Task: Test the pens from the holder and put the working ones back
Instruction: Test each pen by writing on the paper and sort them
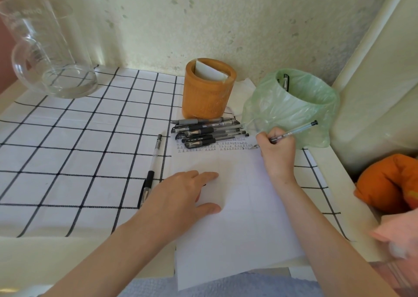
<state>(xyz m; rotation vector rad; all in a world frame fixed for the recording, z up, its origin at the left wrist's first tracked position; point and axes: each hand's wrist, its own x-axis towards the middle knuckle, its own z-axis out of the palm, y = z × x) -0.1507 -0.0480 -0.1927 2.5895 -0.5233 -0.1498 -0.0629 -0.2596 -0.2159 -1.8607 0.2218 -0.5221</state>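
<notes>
Head view: right hand (277,148) pinches clear black-ended pen (299,128); left hand (183,197) flat on paper (239,224).

Home desk corner: checked tablecloth (79,138), speckled wallpaper (248,25), glass jug (45,48), bag-lined bin (294,106).

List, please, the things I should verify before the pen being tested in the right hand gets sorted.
1. Right hand grips the clear-barrelled black-capped pen, tip at the paper: ok.
2. Left hand presses the white paper sheet flat: ok.
3. Fresh ink line from this pen: cannot tell.
4. Orange cylindrical holder upright, mouth open: ok.
5. Green-bagged bin open beside the right hand: ok.
</notes>
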